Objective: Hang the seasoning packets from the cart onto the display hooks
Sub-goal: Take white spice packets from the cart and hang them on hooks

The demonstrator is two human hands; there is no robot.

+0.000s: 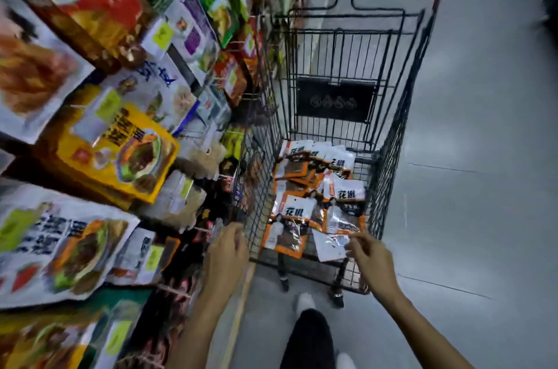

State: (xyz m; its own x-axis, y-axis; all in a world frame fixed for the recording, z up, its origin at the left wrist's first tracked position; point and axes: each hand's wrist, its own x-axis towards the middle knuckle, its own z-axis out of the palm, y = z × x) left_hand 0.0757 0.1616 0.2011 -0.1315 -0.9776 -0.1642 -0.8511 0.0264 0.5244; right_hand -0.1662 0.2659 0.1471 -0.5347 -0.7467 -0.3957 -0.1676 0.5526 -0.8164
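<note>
Shelf packets (pixel 114 151) blurred, print unreadable; left hand (pixel 225 250) grip unclear

Open-topped cart (pixel 392 133), crowded display (pixel 120 139) tight against its left

花椒 on seasoning packets (pixel 347 194) in cart (pixel 392 142) (shelf packs (pixel 114 151) unreadable)

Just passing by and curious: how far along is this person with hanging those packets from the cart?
Done: unclear; the display by the left hand is too blurred to count what hangs there. In hand: the right hand pinches one packet at the near end of the cart. Left: a heap of packets lies in the cart, so plenty remains.
</note>
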